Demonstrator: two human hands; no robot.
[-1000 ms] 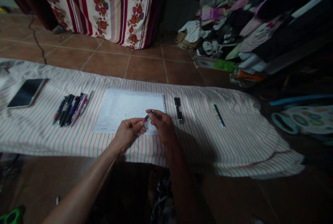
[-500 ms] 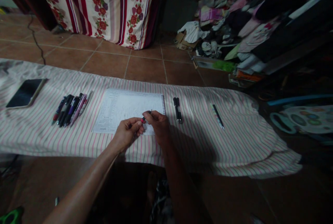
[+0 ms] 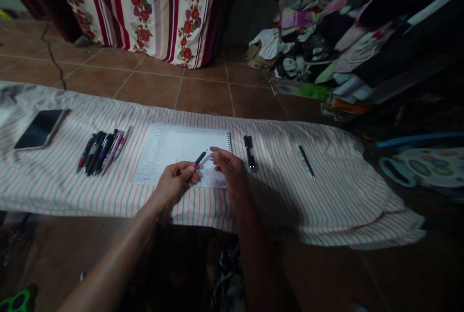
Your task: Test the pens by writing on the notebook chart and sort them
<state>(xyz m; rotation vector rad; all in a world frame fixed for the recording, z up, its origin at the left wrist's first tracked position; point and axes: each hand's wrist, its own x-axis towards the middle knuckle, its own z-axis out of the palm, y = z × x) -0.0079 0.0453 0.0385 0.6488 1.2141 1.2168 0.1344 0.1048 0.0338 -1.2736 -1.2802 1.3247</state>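
Observation:
My left hand (image 3: 176,182) is closed round a black pen with a red band (image 3: 199,158), its tip pointing up and right over the spiral notebook (image 3: 170,150). My right hand (image 3: 229,169) hovers just right of the pen tip with its fingers loosely apart and nothing in them. The notebook lies open on a striped cloth (image 3: 326,191), its page covered in faint writing. A row of several pens (image 3: 101,145) lies left of the notebook. Two dark pens (image 3: 249,152) lie right of it, and one more pen (image 3: 305,161) lies further right.
A phone (image 3: 39,128) rests on the cloth at far left. Brown tiled floor (image 3: 203,92) lies beyond, with a floral curtain (image 3: 145,7) at the back. Heaped clothes and boxes (image 3: 326,36) fill the right rear. A green object (image 3: 16,300) sits at bottom left.
My right hand has let go of the pen and drawn slightly right, fingers opening. The pen stays in my left hand, its tip now raised more.

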